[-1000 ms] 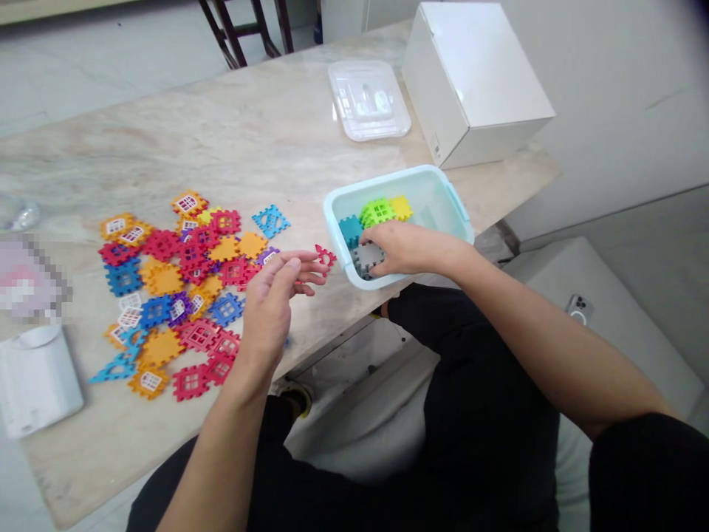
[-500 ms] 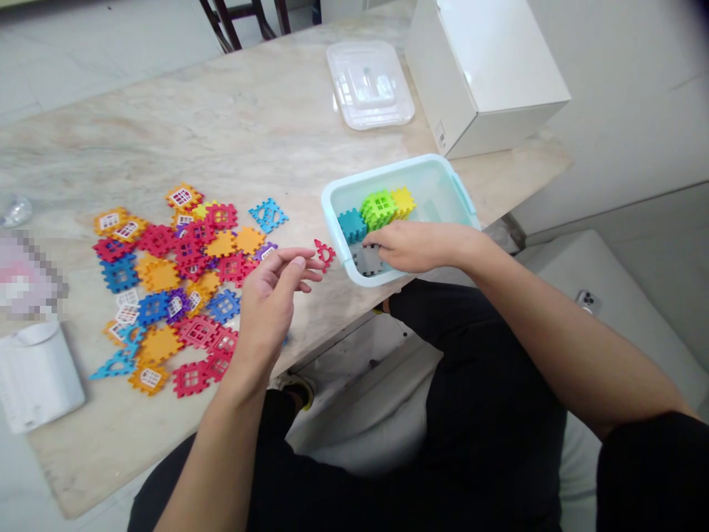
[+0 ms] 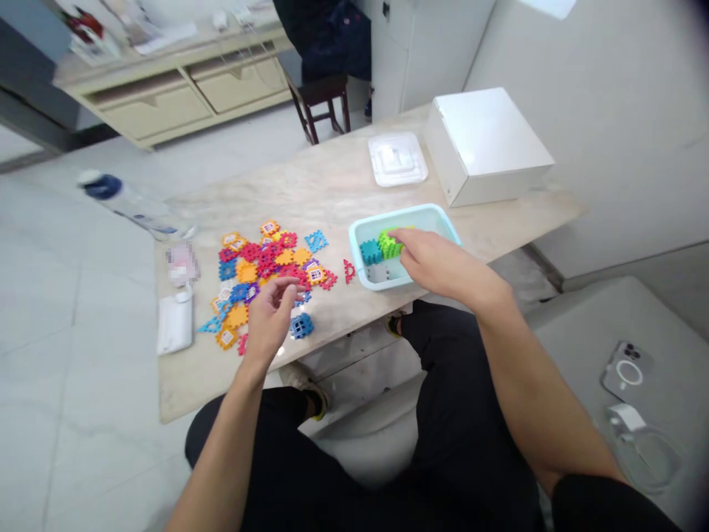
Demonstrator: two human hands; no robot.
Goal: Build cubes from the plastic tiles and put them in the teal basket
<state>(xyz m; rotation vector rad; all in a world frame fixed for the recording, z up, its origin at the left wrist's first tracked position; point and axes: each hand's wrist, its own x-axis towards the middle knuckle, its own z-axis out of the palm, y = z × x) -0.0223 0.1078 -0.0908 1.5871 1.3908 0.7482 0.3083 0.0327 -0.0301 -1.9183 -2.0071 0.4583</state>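
Observation:
Over the light-blue plastic tub [image 3: 382,287] my right hand [image 3: 435,258] hangs with its index finger stretched toward the green interlocking tiles [image 3: 390,242]; whether it touches them I cannot tell, and no piece shows in it. Teal tiles [image 3: 371,252] and grey tiles [image 3: 379,274] lie beside the green ones; a bit of yellow shows behind. My left hand [image 3: 271,314], fingers apart and loosely bent, hovers empty at the right side of a pile of colourful tiles [image 3: 247,271]. Between pile and tub lies a red tile [image 3: 348,271]. A blue tile piece [image 3: 302,325] sits right of my left hand.
A clear lid [image 3: 397,159] and a white box [image 3: 492,144] stand at the table's back right. At the left are a water bottle [image 3: 130,205] and a white device [image 3: 176,323]. A phone [image 3: 625,369] and cable [image 3: 653,458] lie on the seat at right.
The view has lifted and drawn back, showing more of the room. My right hand has risen from the grey tiles to beside the green ones. My left hand remains near the pile.

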